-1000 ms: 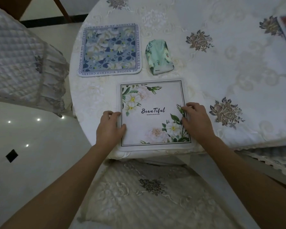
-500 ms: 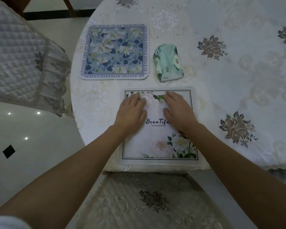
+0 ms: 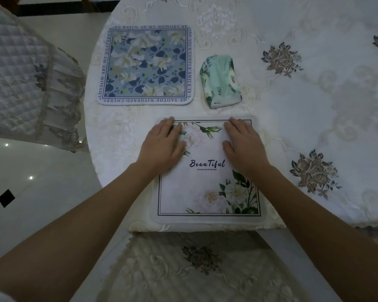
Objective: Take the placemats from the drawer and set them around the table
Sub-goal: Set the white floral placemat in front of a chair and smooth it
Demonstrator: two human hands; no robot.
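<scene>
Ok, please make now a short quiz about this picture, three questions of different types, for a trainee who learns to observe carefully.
1. True or false: the left hand and the right hand both lie flat, fingers straight, on the white placemat.
2. Which thing lies just to the right of the blue placemat as the person looks at it? A: a green packet. B: a cup. C: a fork.
3. Fill in: the large word printed on the white placemat is ____.

Key: 1 true. 2 A. 3 Beautiful.
</scene>
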